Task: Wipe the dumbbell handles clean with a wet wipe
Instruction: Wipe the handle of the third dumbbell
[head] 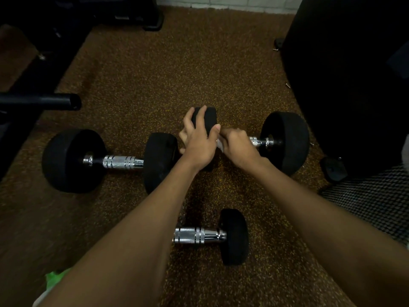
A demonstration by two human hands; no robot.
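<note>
The dumbbell being cleaned [285, 142] lies on the speckled rubber floor [155, 85], at the right of the far row. The left grip [199, 140] has its fingers spread over the top of that dumbbell's inner black head, steadying it. The right grip [238, 147] is curled round the chrome handle [256, 141], pinching a white wet wipe [220, 144] against the metal. Only a corner of the wipe shows between the two hands, so how much of it wraps the bar is hard to say. The dumbbell looks heavy and rigid, and its round heads would likely let it roll under a sideways push, which is why a hand on a head makes sense. The chrome is probably slick where smooth and wet, with the ringed bands giving more bite. The wipe is thin, soft and limp, so it needs to be closed round the bar rather than dragged flat. Two more dumbbells wait, one to the left [119, 161] and a smaller one nearer the person [197, 235]. Each is best taken at mid-handle with the wipe while a head is held still.
</note>
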